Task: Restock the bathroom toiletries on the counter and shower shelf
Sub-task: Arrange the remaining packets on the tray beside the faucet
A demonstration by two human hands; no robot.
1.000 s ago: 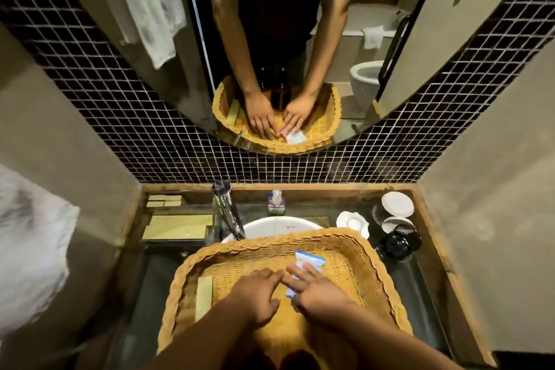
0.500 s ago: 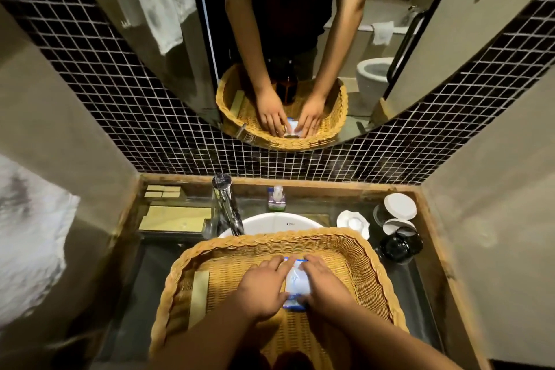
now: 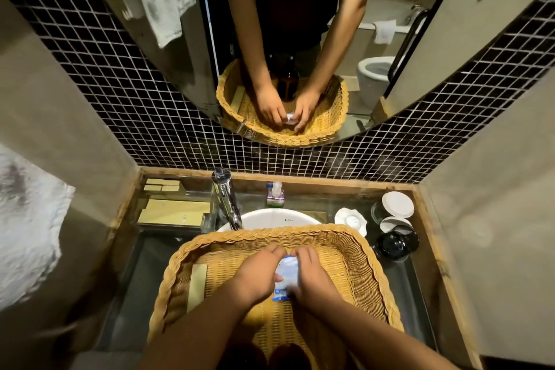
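Largely, left hand [image 3: 257, 274] and right hand [image 3: 313, 277] hide the packet [image 3: 289, 273].

Illumination is dim and warm, with a yellow-amber cast throughout. The brightest areas are the white basin [image 3: 270, 217] and a white lid [image 3: 398, 204] at the right of the bench [image 3: 141, 279], whose glossy dark top carries faint reflections. A specular highlight runs along the chrome faucet [image 3: 226, 204]. The forearms and the lower frame edge lie in deep shadow. Wide-angle distortion is strong: the tile [image 3: 105, 75] grid lines and the mirror [image 3: 192, 63] outline bow visibly. The towel [image 3: 27, 219] at the left edge is blurred. The packet [image 3: 288, 273] between the left hand [image 3: 258, 273] and the right hand [image 3: 312, 278] is softly smeared. The basket [image 3: 369, 273] weave is rendered sharply.
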